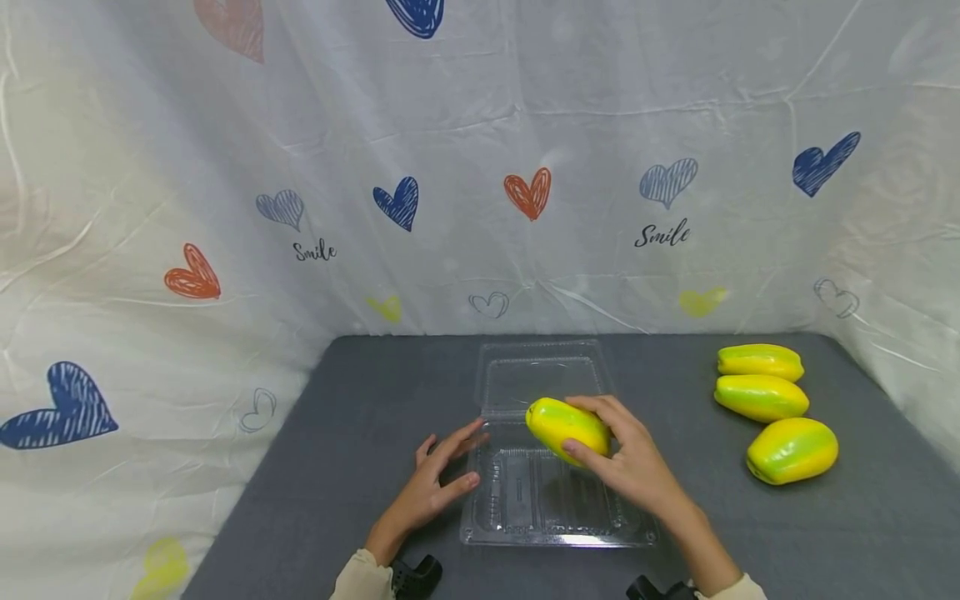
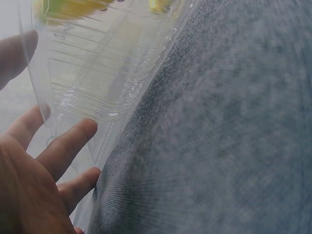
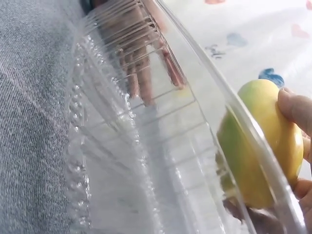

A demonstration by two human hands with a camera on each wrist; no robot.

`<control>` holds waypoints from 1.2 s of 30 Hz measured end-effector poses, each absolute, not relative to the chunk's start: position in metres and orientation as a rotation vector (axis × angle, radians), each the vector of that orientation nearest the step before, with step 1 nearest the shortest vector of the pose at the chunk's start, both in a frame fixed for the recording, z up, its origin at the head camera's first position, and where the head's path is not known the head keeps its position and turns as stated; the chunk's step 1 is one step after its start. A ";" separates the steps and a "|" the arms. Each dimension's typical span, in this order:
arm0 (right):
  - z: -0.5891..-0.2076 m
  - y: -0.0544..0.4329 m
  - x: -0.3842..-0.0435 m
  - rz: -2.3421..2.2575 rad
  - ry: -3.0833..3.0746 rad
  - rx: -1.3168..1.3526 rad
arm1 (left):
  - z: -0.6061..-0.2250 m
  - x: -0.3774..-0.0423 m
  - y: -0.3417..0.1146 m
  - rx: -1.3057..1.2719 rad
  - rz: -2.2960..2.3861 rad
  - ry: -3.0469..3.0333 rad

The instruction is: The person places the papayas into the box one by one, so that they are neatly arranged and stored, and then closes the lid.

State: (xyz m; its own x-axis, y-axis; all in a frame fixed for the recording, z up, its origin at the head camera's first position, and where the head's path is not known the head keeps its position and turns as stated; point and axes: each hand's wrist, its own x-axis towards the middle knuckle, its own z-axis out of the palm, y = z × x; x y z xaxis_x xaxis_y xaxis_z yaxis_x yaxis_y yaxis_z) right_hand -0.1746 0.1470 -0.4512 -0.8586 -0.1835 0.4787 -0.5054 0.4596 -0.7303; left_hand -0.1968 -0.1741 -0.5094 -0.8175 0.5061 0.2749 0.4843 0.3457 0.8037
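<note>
My right hand point(image 1: 626, 458) grips a yellow-green papaya point(image 1: 567, 429) between thumb and fingers, above the clear plastic clamshell box point(image 1: 517, 537). In the right wrist view the papaya point(image 3: 261, 141) shows partly through the box's clear wall. The box lies on the table with its lid point(image 1: 540, 354) folded back, away from me. My left hand point(image 1: 426, 496) is at the box's left side with fingers spread. The left wrist view shows the left hand's fingers point(image 2: 70, 146) at the box's wall point(image 2: 92, 73); whether all of them touch it I cannot tell.
Three more papayas lie at the table's right side: one at the back point(image 1: 760, 361), one in the middle point(image 1: 761, 397) and one nearer point(image 1: 792, 451). A grey cloth point(image 1: 375, 400) covers the table. A white curtain point(image 1: 450, 108) printed with hearts hangs behind and beside it.
</note>
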 end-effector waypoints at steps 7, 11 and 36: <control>-0.451 0.142 -0.175 1.349 -2.389 0.586 | -0.509 -0.197 -0.174 0.946 1.513 2.566; -0.450 0.139 -0.177 1.351 -2.380 0.594 | -0.509 -0.199 -0.174 0.942 1.513 2.566; -0.450 0.122 -0.176 1.300 -2.402 0.614 | -0.508 -0.197 -0.174 0.975 1.523 2.549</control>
